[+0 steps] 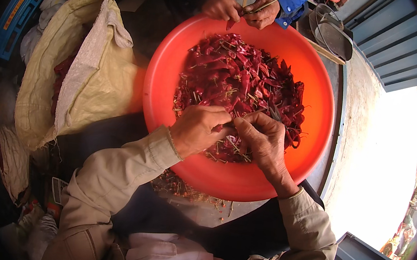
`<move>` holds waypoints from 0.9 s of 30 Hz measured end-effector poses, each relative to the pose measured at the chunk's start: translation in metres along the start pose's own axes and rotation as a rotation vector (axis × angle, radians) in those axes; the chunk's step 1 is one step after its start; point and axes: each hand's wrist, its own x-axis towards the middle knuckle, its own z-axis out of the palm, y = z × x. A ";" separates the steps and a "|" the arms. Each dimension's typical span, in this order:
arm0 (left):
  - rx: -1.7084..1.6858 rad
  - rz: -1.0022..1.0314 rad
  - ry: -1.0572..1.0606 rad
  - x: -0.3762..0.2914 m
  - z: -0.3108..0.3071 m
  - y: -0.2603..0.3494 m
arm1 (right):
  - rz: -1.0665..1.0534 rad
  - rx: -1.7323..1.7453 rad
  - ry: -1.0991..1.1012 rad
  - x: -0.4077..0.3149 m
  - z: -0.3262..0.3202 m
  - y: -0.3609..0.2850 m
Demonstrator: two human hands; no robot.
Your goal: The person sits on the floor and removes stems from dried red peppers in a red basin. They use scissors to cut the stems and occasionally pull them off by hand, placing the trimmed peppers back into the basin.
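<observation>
Over a wide orange-red plastic basin point(318, 115), my two hands meet at the fingertips. My left hand point(203, 127) holds a dried red chili pepper point(217, 128), mostly hidden by the fingers. Thumb and forefinger of my right hand point(263, 137) pinch at the pepper's end; the exact spot is covered. Behind the right knuckles shows a grey pointed thing point(275, 113), and I cannot tell whether that hand holds it. Beneath lies a big heap of dried red chili peppers point(230, 71), with loose pale stems point(235, 144) towards the near side.
Across the basin, another person's hands point(240, 11) hold a pepper and a thin greenish stick point(267, 5). At left stands an open yellow woven sack point(102, 92) with red peppers inside. Stem scraps point(187, 188) litter the floor. A metal dustpan point(333, 32) sits at upper right, near a bright doorway.
</observation>
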 end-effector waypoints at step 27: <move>-0.719 -0.360 0.299 0.014 -0.037 0.003 | -0.194 -0.700 -0.357 0.033 -0.034 0.044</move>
